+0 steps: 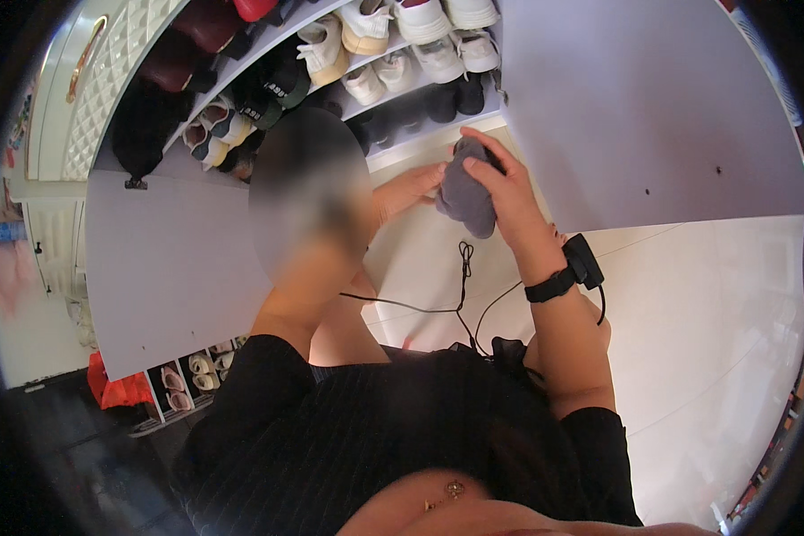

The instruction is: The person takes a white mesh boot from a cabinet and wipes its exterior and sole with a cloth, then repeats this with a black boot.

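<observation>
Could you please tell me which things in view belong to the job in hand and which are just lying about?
Probably in use:
grey cloth-like item, in the right hand, left hand against it
open shoe cabinet, perhaps

Apparently just lying about:
black cable
red plastic item
pink shoes at lower left

"Light?"
"I see pale floor [706,313] bright at right; dark shoes [440,104] sink into shadow."
"Blur?"
"Grey oval smear, left of centre. Right hand [502,183] clear. Door [661,116] edge bows, rim black."
</observation>
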Motion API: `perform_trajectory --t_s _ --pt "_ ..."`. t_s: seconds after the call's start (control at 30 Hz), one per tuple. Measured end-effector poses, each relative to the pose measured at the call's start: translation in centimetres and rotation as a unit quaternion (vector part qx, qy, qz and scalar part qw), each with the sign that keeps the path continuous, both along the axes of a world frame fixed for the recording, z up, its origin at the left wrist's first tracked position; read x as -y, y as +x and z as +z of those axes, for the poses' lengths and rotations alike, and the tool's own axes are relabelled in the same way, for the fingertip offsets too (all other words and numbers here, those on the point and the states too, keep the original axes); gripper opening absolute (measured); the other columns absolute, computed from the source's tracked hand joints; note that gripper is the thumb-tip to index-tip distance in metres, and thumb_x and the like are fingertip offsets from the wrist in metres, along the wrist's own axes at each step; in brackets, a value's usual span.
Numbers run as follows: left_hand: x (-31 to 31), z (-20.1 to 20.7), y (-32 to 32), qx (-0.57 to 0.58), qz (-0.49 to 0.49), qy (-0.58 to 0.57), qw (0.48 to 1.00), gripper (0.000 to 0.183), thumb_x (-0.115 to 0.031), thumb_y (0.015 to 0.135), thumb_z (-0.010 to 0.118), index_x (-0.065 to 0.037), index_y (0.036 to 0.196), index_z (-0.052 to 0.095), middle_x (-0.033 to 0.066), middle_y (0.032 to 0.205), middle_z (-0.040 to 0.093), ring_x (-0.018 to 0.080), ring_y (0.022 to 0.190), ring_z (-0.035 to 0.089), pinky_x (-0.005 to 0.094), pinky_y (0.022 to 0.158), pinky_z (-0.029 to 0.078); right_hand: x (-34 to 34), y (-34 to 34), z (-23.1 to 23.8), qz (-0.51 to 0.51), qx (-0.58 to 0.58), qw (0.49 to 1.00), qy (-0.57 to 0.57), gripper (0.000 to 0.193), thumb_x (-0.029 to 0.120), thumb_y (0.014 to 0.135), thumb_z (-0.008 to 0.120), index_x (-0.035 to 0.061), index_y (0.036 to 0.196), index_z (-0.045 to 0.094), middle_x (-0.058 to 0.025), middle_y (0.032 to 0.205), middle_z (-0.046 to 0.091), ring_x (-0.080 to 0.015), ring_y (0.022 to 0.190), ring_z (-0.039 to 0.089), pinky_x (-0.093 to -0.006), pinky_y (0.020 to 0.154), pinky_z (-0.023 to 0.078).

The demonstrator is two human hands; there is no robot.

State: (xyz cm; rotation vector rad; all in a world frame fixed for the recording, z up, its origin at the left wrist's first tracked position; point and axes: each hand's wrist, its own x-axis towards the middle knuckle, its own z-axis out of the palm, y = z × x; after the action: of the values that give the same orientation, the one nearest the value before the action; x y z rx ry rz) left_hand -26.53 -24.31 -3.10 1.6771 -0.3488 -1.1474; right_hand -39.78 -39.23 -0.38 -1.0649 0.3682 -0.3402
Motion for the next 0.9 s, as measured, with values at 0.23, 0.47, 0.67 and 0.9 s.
perform_trajectory --t_s 0.23,0.47,0.67,0.9 --pt "-1.4 -0.6 -0.5 -0.160 0.001 -0.110 0.981 0.034 -0.031 0.101 0.056 -0.004 0.121 0.062 0.0042 0.111 0.066 0.0125 0.098 0.063 0.0272 0.089 0.049 -0.3 1.0 -3.2 -0.101 -0.187 0.924 -0.316 0.081 0.041 0.086 0.069 -0.0031 0.145 0.037 -0.0306 0.141 0.037 -0.0434 0.130 0.042 -0.0426 0.107 0.038" --pt "-2.0 -1.9 -0.9 -0.252 0.147 -0.176 0.940 0.036 -0.034 0.102 0.053 -0.004 0.119 0.063 0.0085 0.119 0.065 0.0183 0.104 0.064 0.0330 0.092 0.052 -3.9 1.6 -4.9 0.086 -0.156 0.937 -0.302 0.083 0.044 0.081 0.076 -0.0029 0.141 0.042 -0.0270 0.138 0.045 -0.0367 0.124 0.050 -0.0386 0.104 0.042" --pt "-1.5 -1.4 0.7 -0.131 0.108 -0.089 0.981 0.041 -0.038 0.099 0.058 -0.001 0.117 0.064 0.0083 0.116 0.065 0.0207 0.103 0.064 0.0359 0.091 0.051 -2.5 1.9 -4.5 0.077 -0.174 0.950 -0.249 0.056 0.035 0.080 0.075 0.0008 0.121 0.056 -0.0216 0.108 0.068 -0.0356 0.098 0.067 -0.0384 0.086 0.053" --pt "-4.9 -15.1 13.5 0.378 0.042 0.045 0.924 0.037 -0.026 0.090 0.065 -0.001 0.117 0.065 0.0140 0.113 0.066 0.0271 0.105 0.063 0.0377 0.092 0.050 -3.3 1.6 -1.8 0.098 -0.200 0.920 -0.323 0.048 0.032 0.080 0.074 0.0019 0.115 0.059 -0.0226 0.098 0.070 -0.0373 0.092 0.069 -0.0406 0.082 0.053"
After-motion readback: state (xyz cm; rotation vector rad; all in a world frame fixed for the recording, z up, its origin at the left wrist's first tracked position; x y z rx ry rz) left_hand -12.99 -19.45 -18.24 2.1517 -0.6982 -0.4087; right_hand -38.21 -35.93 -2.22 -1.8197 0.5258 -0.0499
